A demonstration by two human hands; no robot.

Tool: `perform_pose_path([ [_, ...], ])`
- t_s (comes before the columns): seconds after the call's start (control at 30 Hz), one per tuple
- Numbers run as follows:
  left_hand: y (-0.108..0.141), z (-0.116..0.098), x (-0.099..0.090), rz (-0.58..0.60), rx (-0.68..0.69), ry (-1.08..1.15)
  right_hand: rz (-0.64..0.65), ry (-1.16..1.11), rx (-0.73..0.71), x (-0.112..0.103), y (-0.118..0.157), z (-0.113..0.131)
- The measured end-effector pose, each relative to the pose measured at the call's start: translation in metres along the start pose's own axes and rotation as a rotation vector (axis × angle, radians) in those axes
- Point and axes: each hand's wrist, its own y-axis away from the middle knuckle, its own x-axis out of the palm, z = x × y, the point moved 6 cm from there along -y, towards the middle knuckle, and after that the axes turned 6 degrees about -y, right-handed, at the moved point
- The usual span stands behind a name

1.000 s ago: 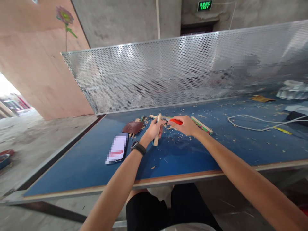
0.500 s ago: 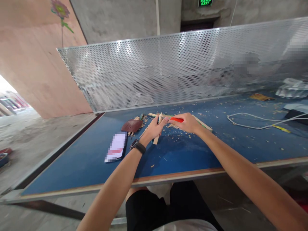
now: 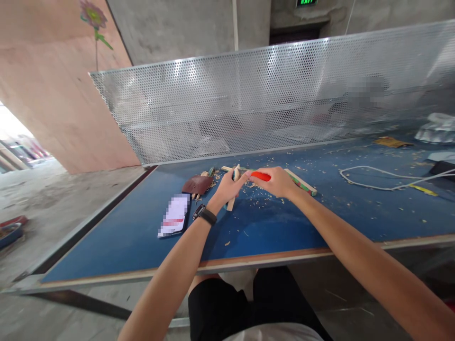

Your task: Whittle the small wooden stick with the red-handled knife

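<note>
Blade on wood, out at the middle of the blue bench (image 3: 284, 227)!
Left hand (image 3: 227, 188) grips the wooden stick (image 3: 232, 189); right hand (image 3: 275, 182) clasps a red-handled knife (image 3: 260, 176), probably. Shavings (image 3: 263, 196) litter the top, perforated metal screen (image 3: 270, 94) at twelve o'clock, green exit sign (image 3: 306, 2) above, lettering cut off.

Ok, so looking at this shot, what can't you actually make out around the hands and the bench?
Head view only:
- Blade of the red-handled tool: hidden by the right hand.
- Middle of the wooden stick: covered by the left hand.
- Phone screen: blurred out.
- Behind the perforated metal screen: only hazy shapes.
- White cable: cut off by the right edge.
</note>
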Motion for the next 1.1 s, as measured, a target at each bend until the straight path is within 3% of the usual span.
perform_pose_path([
  [0.17,0.000,-0.001,0.003,0.069,0.023,-0.007,0.082,-0.093,-0.006,0.001,0.001,-0.005],
  [0.37,0.000,0.002,0.002,0.018,0.065,-0.061,0.155,-0.184,-0.046,0.004,0.000,-0.006],
  [0.53,0.001,-0.001,0.000,0.032,0.060,-0.044,0.090,-0.125,-0.054,-0.001,-0.001,-0.005],
  [0.77,0.000,-0.002,-0.002,0.033,0.019,-0.017,-0.096,0.145,-0.081,-0.009,0.002,0.003],
  [0.9,-0.001,0.000,-0.002,-0.019,0.006,-0.027,-0.144,0.131,-0.068,-0.007,0.001,0.006],
  [1.0,-0.002,0.002,-0.002,-0.044,0.009,-0.045,-0.150,0.093,-0.046,-0.008,0.001,0.006],
  [1.1,-0.003,0.003,-0.003,0.010,0.001,-0.054,-0.060,0.033,-0.059,-0.006,0.000,0.005],
])
